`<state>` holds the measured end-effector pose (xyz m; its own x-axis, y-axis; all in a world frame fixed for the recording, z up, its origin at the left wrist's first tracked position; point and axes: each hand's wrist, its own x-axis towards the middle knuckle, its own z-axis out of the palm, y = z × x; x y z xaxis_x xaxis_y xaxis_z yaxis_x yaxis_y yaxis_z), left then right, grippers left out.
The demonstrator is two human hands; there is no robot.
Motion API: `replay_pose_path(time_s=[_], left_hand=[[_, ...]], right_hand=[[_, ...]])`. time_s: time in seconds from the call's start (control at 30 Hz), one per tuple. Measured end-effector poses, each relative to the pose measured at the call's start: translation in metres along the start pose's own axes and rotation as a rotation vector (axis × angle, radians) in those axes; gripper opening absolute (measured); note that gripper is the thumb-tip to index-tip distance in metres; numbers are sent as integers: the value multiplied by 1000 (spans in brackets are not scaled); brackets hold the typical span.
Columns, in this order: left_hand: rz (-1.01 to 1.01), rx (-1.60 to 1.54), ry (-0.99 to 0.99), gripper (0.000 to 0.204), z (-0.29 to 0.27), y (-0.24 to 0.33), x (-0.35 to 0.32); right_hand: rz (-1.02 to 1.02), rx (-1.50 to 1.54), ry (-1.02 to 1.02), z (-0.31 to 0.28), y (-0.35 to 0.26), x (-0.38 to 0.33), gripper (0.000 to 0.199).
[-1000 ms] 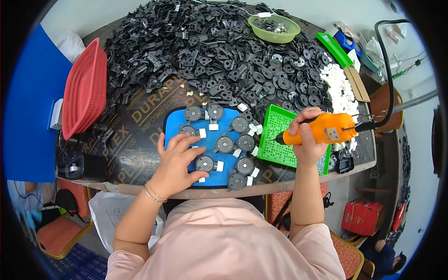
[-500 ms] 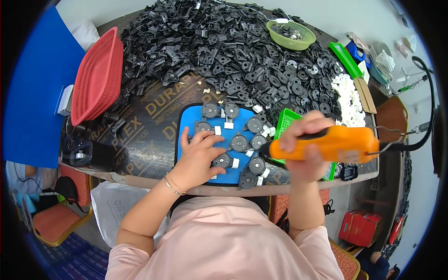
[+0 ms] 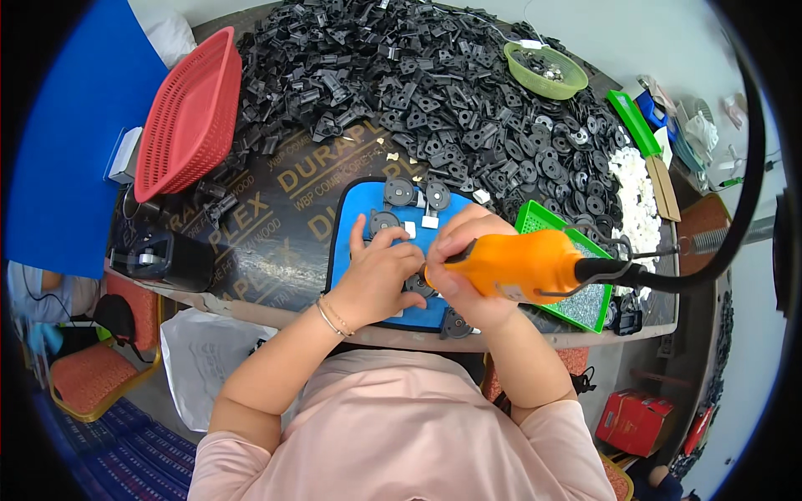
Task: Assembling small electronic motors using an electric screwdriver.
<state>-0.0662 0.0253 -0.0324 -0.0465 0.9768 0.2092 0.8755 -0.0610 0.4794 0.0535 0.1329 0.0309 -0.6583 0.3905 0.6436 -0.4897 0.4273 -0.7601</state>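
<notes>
The right hand (image 3: 468, 267) gripped the orange electric screwdriver (image 3: 522, 265) over the blue jig (image 3: 351, 225), fingers wrapped tight; the left hand (image 3: 380, 271) pressed flat, fingers spread, on a round black part (image 3: 383, 222) there. Best done with the bit held upright — the part steadied firmly.

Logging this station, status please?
Left hand pressing on blue tray. Right hand gripping orange screwdriver over it. Black parts pile behind; nothing blocking.
</notes>
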Motion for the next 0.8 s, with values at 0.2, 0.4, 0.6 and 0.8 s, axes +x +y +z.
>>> replay_pose_path(time_s=[0.2, 0.4, 0.6, 0.8], left_hand=[[16, 17, 18, 39, 2, 0, 1], [2, -10, -64, 43, -9, 5, 4], [42, -32, -59, 46, -7, 21, 11], [44, -11, -57, 45, -7, 19, 9]], right_hand=[[64, 110, 19, 4, 2, -2, 24], [85, 76, 32, -18, 0, -10, 29], [55, 443, 345, -38, -11, -25, 31], [-1, 217, -41, -41, -7, -18, 31]])
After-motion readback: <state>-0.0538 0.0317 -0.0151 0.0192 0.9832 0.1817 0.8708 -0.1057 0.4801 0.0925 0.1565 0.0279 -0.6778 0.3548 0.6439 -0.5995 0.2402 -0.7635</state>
